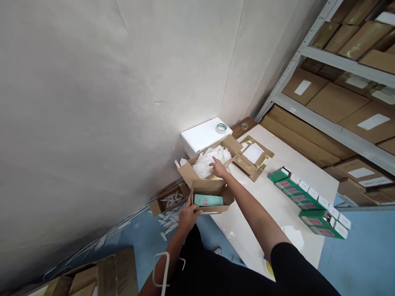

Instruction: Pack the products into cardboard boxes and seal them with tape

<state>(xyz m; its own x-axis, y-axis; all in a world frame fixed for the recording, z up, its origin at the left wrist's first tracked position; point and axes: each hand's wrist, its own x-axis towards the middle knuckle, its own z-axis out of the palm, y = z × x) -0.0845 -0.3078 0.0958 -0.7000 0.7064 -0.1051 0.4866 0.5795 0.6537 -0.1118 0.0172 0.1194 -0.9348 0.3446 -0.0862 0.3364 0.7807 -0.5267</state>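
My left hand [187, 216] grips the left edge of a small open cardboard box [216, 210], fingers closed on its wall. Inside that box lies a mint-green carton [208, 200] with a pink mark. Just beyond, a larger open box holds a heap of white pieces [212, 159] that look like crumpled paper or small packets. Over the near right side of this heap is my right hand [218, 168], its index finger stretched out. Nothing shows in its fingers, though some are partly hidden.
On the white table [247, 197] stand green cartons [305, 197] in a row and flattened cardboard [253, 158]. A tape roll [221, 128] sits on a white box [203, 135]. Below left, a box of white scraps [171, 199] rests near the floor. Shelves [327, 111] of boxes line the right.
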